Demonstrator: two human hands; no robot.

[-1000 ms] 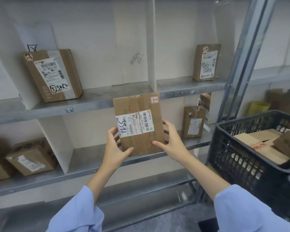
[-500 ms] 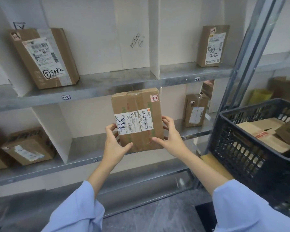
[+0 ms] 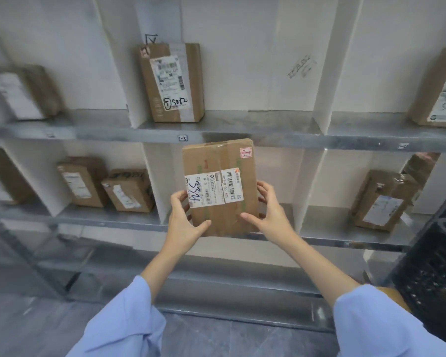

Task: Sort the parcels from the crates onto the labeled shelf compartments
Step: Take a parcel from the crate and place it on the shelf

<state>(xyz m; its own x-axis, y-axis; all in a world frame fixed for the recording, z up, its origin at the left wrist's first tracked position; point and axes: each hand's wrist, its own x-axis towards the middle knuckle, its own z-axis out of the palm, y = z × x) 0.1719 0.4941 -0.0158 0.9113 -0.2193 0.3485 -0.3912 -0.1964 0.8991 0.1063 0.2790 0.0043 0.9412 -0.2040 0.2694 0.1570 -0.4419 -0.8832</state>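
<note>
Metal shelf (image 3: 268, 124), 2 boards in view, split into compartments by white dividers (image 3: 322, 73). Upper board: blurry box (image 3: 23, 92) far L; 5082 box (image 3: 171, 82) upright just R of a divider; edge box (image 3: 440, 91) at R, cut off by frame. Small tag (image 3: 182, 138) on the front lip. Lower board: dark box (image 3: 3, 176) far L; tall box (image 3: 81, 181) and squat box (image 3: 128, 190) close together in next compartment; taped box (image 3: 381, 199) in R compartment, leaning.
</note>
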